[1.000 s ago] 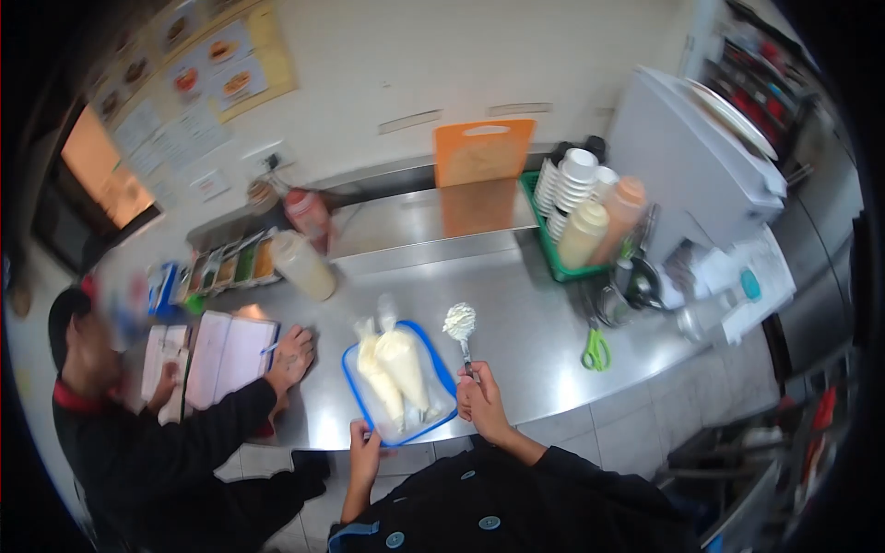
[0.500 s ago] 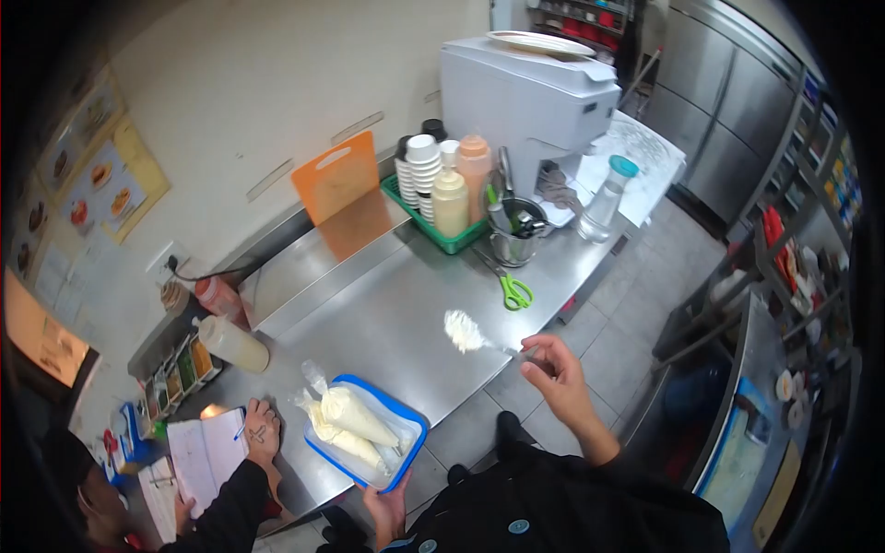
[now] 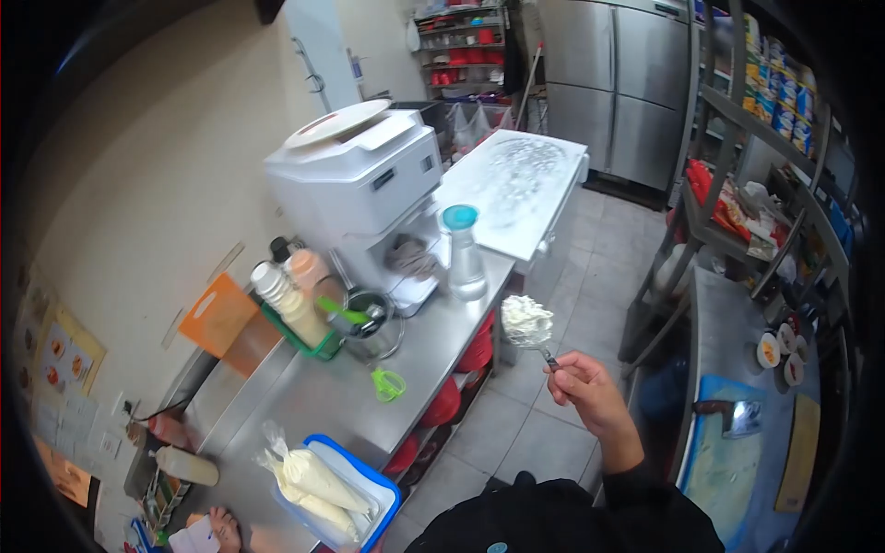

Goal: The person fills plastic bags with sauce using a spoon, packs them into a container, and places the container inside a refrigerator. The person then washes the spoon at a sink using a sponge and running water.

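My right hand point(image 3: 584, 392) is closed around the handle of a spoon point(image 3: 544, 351). A heap of white cream point(image 3: 526, 321) covers the spoon's bowl, held up over the floor beside the counter. At the lower left, a blue-rimmed tray point(image 3: 392, 502) holds filled piping bags point(image 3: 318, 481) of pale cream and sits at the counter's front edge. My left hand does not show in the current view.
Green scissors point(image 3: 388, 385), a metal pot point(image 3: 373, 336) and a green basket point(image 3: 313, 346) of bottles and cups stand on the steel counter. Behind are a white machine point(image 3: 359, 175) and a water carafe point(image 3: 466, 263). A co-worker's hand point(image 3: 224, 530) is lower left. A cleaver point(image 3: 733, 415) lies right.
The view has swung to the right. My right hand has carried the spoon of cream rightward, away from the tray. My left hand, earlier at the tray's edge, has left the view.
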The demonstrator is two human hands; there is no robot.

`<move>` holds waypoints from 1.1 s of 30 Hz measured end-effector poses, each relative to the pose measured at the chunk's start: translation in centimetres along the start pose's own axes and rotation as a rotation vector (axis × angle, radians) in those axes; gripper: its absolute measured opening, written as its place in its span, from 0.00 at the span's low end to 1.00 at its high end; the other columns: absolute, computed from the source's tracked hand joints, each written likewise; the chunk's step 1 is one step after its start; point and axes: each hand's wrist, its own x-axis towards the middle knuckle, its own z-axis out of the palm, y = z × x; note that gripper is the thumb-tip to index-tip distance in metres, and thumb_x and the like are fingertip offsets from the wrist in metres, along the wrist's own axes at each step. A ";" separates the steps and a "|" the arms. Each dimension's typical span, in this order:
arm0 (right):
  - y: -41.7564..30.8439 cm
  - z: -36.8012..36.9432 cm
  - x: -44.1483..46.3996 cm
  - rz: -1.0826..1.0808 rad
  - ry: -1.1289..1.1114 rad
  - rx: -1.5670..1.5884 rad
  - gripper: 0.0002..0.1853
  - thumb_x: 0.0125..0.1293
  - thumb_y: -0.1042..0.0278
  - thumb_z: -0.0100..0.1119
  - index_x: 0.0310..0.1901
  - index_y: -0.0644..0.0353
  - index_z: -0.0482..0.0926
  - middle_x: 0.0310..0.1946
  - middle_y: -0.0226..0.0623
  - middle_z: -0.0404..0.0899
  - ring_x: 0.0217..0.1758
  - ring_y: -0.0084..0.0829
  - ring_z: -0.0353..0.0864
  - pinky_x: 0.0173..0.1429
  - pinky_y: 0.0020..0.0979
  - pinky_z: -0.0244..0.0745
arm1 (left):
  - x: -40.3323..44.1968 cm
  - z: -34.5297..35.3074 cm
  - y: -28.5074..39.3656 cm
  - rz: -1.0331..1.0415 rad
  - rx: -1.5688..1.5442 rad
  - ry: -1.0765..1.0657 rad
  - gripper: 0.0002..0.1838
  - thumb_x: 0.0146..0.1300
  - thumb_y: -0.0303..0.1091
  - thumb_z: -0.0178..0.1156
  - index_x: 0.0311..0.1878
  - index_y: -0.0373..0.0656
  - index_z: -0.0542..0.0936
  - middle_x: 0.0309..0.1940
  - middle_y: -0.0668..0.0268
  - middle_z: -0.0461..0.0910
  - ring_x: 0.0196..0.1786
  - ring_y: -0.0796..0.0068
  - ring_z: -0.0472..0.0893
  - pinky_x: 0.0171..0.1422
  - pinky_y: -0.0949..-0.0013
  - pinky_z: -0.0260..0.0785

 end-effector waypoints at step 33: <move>-34.6 -45.3 29.7 -1.519 0.704 -1.868 0.05 0.63 0.64 0.53 0.36 0.35 0.71 0.25 0.23 0.65 0.33 0.25 0.62 0.28 0.24 0.60 | 30.3 79.8 -40.6 -0.621 0.406 -0.756 0.40 0.45 0.38 0.51 0.63 0.26 0.59 0.58 0.48 0.68 0.62 0.50 0.68 0.70 0.51 0.55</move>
